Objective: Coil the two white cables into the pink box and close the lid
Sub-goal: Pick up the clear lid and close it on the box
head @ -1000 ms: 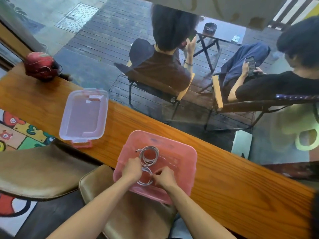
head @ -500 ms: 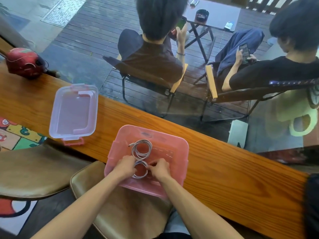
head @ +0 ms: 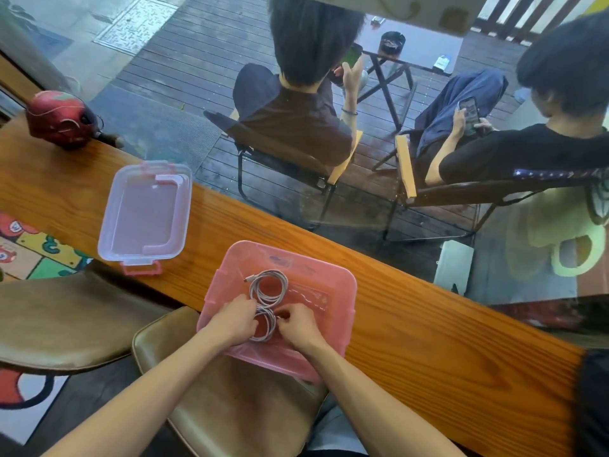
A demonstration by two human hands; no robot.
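Hands' grip on near cable coil [head: 263, 326], far coil [head: 268, 286] beyond, inside pink box [head: 342, 291]

A long wooden counter [head: 428, 341] runs along a glass window [head: 184, 103], brown stools [head: 59, 321] at seven o'clock, and outside at twelve a dark plank deck [head: 204, 37] with folding chairs [head: 296, 166].

Two coiled white cables lie in one pink box [head: 333, 285]: the far coil [head: 268, 286] and the near coil [head: 265, 328]. One clear lid [head: 145, 212] sits to the left. Two hands reach in, the left hand [head: 232, 321] and the right hand [head: 298, 326]. Two brown stools stand near: the left stool [head: 62, 321] and the near stool [head: 230, 400]. One red toy [head: 56, 118] rests far left.
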